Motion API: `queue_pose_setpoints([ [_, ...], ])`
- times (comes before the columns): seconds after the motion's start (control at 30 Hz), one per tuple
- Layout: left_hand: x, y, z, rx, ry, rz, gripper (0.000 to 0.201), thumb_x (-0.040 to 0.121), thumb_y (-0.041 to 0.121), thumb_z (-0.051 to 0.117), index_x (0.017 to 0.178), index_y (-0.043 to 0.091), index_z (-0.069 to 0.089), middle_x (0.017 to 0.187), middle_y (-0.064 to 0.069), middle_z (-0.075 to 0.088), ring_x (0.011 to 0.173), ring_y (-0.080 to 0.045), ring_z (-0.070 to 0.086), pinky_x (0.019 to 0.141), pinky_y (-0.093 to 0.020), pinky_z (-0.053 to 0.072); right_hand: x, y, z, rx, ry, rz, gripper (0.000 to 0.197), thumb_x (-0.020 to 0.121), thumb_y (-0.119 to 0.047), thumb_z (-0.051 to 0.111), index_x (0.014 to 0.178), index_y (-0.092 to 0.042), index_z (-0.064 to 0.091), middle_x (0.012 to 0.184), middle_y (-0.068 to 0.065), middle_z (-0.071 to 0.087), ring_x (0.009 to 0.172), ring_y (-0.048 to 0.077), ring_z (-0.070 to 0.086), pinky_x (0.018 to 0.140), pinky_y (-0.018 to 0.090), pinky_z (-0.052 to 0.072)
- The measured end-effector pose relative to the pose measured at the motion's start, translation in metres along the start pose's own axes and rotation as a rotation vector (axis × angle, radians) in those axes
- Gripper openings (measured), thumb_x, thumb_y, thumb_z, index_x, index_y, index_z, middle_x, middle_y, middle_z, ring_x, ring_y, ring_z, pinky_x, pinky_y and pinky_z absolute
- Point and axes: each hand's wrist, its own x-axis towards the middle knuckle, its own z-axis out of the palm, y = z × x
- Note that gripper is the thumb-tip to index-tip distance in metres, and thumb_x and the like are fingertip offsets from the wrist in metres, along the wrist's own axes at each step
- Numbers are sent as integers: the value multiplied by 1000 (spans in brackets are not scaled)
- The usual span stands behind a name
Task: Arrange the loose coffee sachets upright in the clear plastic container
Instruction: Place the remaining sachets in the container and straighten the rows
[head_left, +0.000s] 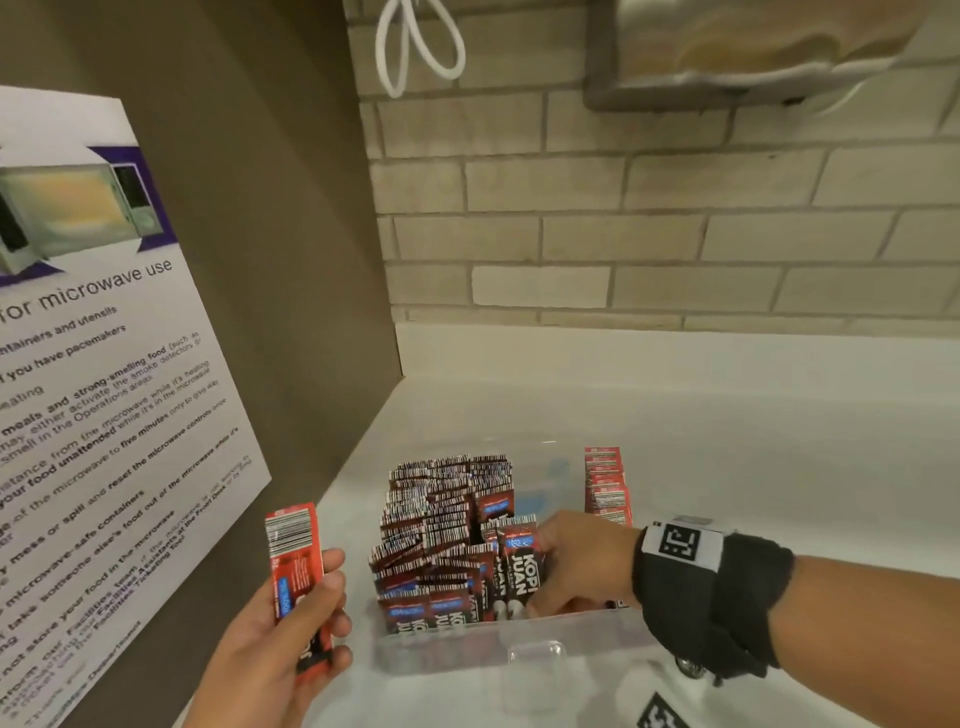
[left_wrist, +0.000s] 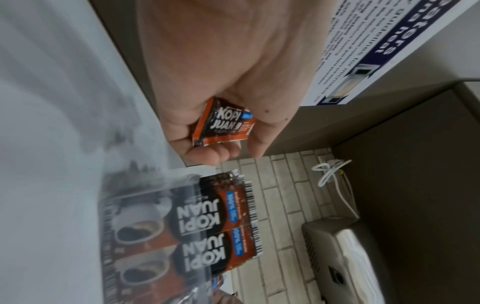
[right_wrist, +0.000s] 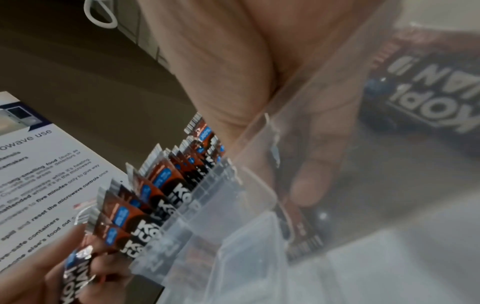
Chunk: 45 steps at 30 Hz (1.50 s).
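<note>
The left hand (head_left: 280, 639) holds a red and black coffee sachet (head_left: 297, 577). The right hand (head_left: 582, 561) pinches a dark brown coffee sachet (head_left: 522, 561) standing inside the clear plastic container (head_left: 519, 644).

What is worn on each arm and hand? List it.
Right wrist: a broad black fabric band carrying a white tag printed with a square black marker. No sleeve shows on the forearm. Right hand and left hand: no gloves or rings seen.

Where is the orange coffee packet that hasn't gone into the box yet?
In the head view, the orange sachet is held in the left hand, just left of the clear container, beside the microwave poster.
</note>
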Motion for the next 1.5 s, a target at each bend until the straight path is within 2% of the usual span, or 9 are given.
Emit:
queue_pose_setpoints([
  [0.1,0,-3,1,-23,-13,-45,22,80,9,70,101,3,68,57,-7,54,60,-22,47,59,-32,40,3,0,4,-2,14,-21,31,75,-13,74,105,-10,70,104,7,71,85,18,66,87,32,53],
  [0.17,2,-6,-1,-1,-7,-75,14,89,1,56,98,3,66,56,-7,53,61,-23,45,60,-33,39,3,0,2,24,55,-33,29,74,-11,75,101,-8,69,99,8,72,86,22,69,86,35,56],
  [0.3,8,-8,-4,20,3,-66,14,89,-1,55,94,6,66,60,-8,53,62,-22,46,60,-34,40,4,-3,2,-6,251,-97,18,70,-5,75,86,-9,67,83,5,72,73,19,69,68,26,57],
  [0.37,10,-11,-5,6,-4,-68,14,89,-1,55,94,6,66,61,-8,52,62,-22,47,59,-34,41,7,-6,4,-45,305,-118,22,70,-7,75,91,-7,68,88,8,72,76,21,69,72,32,58],
  [0.73,13,-16,-9,-35,-6,-76,15,87,-1,55,95,6,66,60,-8,52,62,-21,48,57,-34,43,15,-6,13,104,234,-33,37,61,-1,77,94,-5,62,83,7,72,76,24,70,73,41,59],
  [0.87,14,-16,-11,-33,-1,-68,15,86,-1,55,95,6,65,55,-5,54,61,-20,48,46,-28,47,13,-3,11,185,234,-16,48,59,0,79,102,-4,59,93,11,71,83,26,70,74,44,59],
  [1.23,12,-14,-11,-81,18,-63,15,87,-1,54,95,6,66,55,-3,55,57,-19,48,39,-23,48,10,-6,6,169,330,-26,37,66,1,77,97,-2,57,79,7,65,74,24,67,72,41,59],
  [1.4,11,-14,-13,-96,13,-46,16,87,-2,55,96,6,66,57,-3,56,48,-13,51,39,-23,47,9,-8,8,243,338,-23,29,68,7,74,78,-10,53,68,3,62,60,14,62,64,31,57],
  [1.5,10,-15,-12,-105,5,-36,16,82,2,58,96,6,66,57,-3,56,48,-13,52,39,-24,47,8,-10,9,245,341,-30,22,69,5,75,78,-8,60,68,0,62,58,7,58,56,18,53],
])
